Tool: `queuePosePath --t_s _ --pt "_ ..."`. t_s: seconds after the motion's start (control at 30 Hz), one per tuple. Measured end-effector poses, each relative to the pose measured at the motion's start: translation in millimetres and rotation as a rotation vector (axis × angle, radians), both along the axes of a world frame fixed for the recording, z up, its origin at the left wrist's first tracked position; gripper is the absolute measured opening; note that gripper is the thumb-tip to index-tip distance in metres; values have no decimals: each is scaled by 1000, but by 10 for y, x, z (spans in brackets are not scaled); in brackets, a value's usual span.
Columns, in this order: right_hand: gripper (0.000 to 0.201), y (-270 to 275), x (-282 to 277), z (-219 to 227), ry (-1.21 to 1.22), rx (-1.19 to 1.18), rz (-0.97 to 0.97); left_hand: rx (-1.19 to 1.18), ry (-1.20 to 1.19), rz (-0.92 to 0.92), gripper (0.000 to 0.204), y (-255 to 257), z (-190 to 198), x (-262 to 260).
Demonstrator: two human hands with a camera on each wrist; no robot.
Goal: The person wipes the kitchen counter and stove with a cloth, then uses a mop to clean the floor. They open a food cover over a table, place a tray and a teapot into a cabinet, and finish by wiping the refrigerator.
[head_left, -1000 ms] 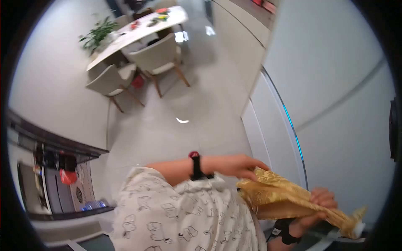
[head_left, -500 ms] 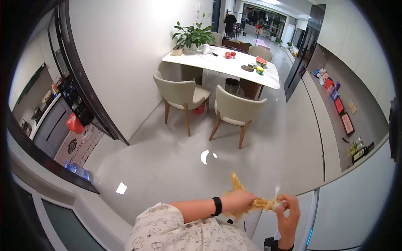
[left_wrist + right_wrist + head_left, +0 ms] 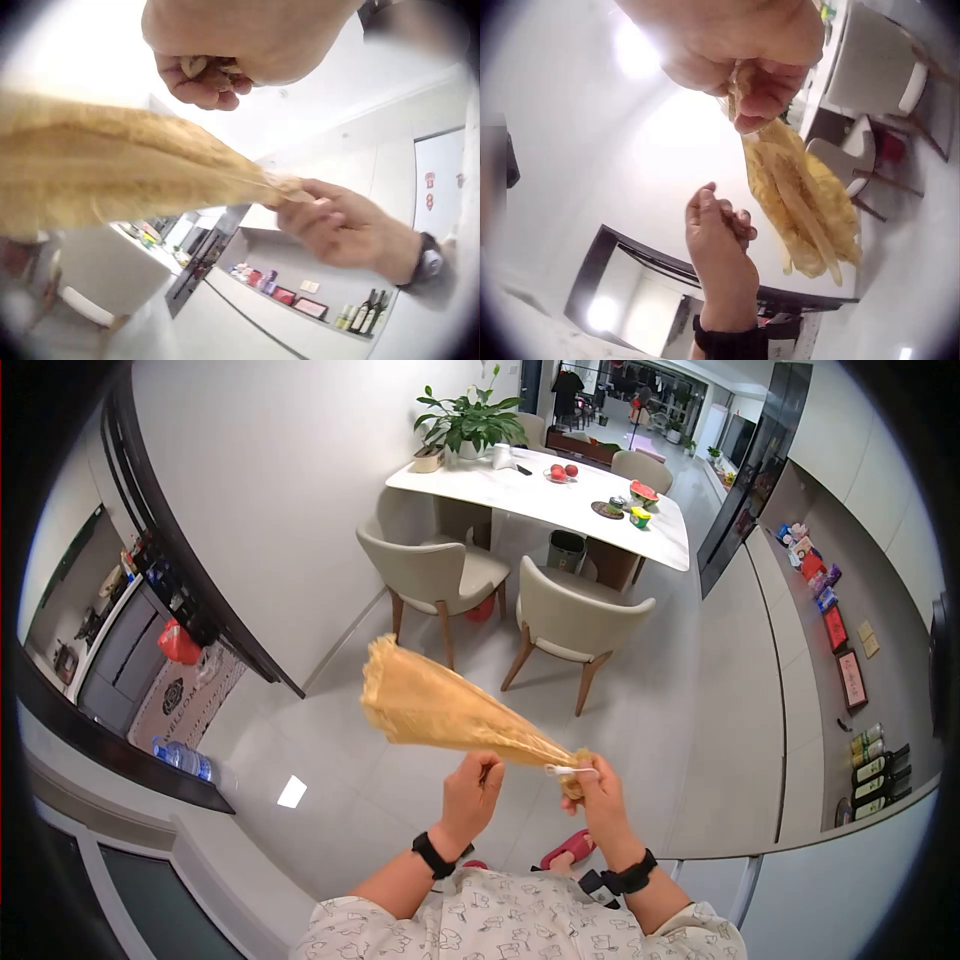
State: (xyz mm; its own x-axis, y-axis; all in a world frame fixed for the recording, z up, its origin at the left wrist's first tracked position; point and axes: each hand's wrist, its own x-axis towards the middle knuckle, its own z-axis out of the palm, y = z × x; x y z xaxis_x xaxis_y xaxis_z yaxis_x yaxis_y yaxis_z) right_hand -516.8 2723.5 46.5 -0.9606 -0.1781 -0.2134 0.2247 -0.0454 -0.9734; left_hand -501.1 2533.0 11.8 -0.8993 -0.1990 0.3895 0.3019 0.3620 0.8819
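A gold patterned fabric thing [image 3: 440, 705], bunched narrow at one end and flaring wide at the other, stretches out across the front of me. My right hand [image 3: 600, 795] grips its narrow gathered end, where a white cord [image 3: 567, 770] shows beside the thumb. The wide end sticks out to the left over the floor. My left hand [image 3: 472, 800] is just below the fabric's middle, with fingers curled in and nothing seen in them. In the right wrist view the cloth [image 3: 802, 202] hangs in folds from the right fist, apart from the left hand [image 3: 721, 232].
A white table [image 3: 480, 485] with a potted plant [image 3: 470, 422] and fruit stands ahead, with pale chairs [image 3: 580, 615] at its near side. Right is a cabinet niche holding bottles [image 3: 880, 785]. At left, a dark doorframe [image 3: 200, 590] opens onto a kitchen.
The head view has lifted from the floor and cabinet to the table. My left hand has let go of the fabric, which now spreads out to the left from my right hand.
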Motion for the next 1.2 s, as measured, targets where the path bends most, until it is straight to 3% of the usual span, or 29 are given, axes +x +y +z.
queuePosePath --t_s 0.03,0.1,0.17,0.23,0.27,0.33,0.43,0.5,0.57,0.6,0.63,0.7,0.73,0.77,0.87,0.97,1.03,1.07,1.1,1.17,1.2 --pt "24 10 -123 -31 25 -96 47 -10 0 3 18 116 49 -99" --pt "24 90 -331 -70 39 -200 102 719 -575 -348 23 409 134 -340" --pt "27 261 -551 -50 27 -346 217 796 -580 -405 27 714 225 -634" --pt "26 584 -837 14 41 -377 221 1050 -529 -637 28 1053 402 -931" --pt "26 765 -995 38 83 -338 251 1048 -530 -632 28 1219 433 -1099" --pt "26 1103 -1236 124 158 -225 251 631 -390 -450 28 1519 472 -1352" --pt "31 1524 -1705 55 303 -262 179 627 -348 -393 23 1982 639 -1717" --pt "37 1772 -1948 78 272 -348 141 634 -345 -397 22 2257 684 -1945" --pt "43 2011 -2176 200 158 -615 -85 827 -383 -477 20 2377 699 -2155" --pt "45 2201 -2309 200 -9 -751 -97 835 -390 -477 20 2424 711 -2278" --pt "45 2359 -2441 156 -17 -755 -97 832 -396 -470 20 2478 704 -2411" --pt "48 2624 -2680 74 127 -1047 327 978 -360 -460 20 2558 685 -2666" --pt "51 2654 -2767 117 131 -1059 335 1041 -314 -560 22 2549 588 -2801" --pt "51 2669 -2854 188 133 -1056 335 1043 -313 -563 22 2535 586 -2899" --pt "49 2857 -3298 446 300 -731 501 1206 -167 -497 21 2628 572 -3406" --pt "45 3007 -3923 479 456 -624 630 1268 -39 -528 22 2685 718 -4040" --pt "43 3124 -4267 563 444 -575 643 1229 136 -301 26 2751 762 -4435" --pt "43 3161 -4474 605 504 -538 703 1219 229 -546 31 2751 804 -4675" --pt "43 3201 -4670 651 561 -509 759 1219 230 -542 31 2847 846 -4892" --pt "43 3277 -5037 803 614 -468 741 1027 147 -274 29 3234 1049 -5217" --pt "43 3330 -5219 840 399 -439 584 704 145 -199 28 3605 1053 -5299"
